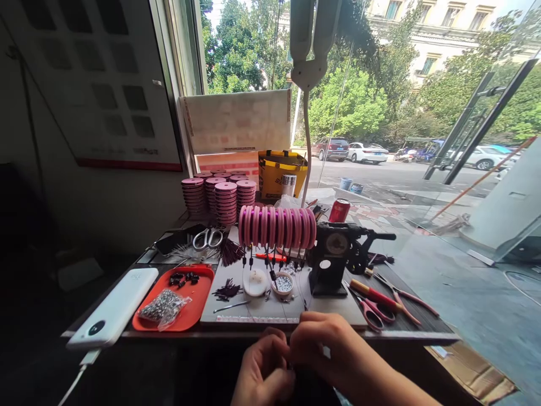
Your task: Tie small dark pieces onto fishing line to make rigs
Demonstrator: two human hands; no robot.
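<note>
My left hand (pixel 266 366) and my right hand (pixel 323 344) meet just in front of the table's near edge, both with curled, closed fingers. Whatever they pinch is too small and too hidden to name. Beyond them a row of pink spools (pixel 276 226) sits on a black hand-cranked winder (pixel 333 254), with dark threads and small black pieces hanging down. Below the spools, a small white dish (pixel 282 283) holds pale beads beside a round white lid (pixel 255 283). A thin metal hook-like tool (pixel 231 307) lies on the white board (pixel 211 313).
An orange tray (pixel 196 316) holds black pieces and a bag of metal bits. A white power bank (pixel 116 304) lies left. Pink-handled scissors (pixel 374 313), pliers (pixel 406 299) and silver-handled scissors (pixel 208 239) lie around. Stacked spools (pixel 226 203), a yellow bag (pixel 281 172) and red can (pixel 339 210) stand behind.
</note>
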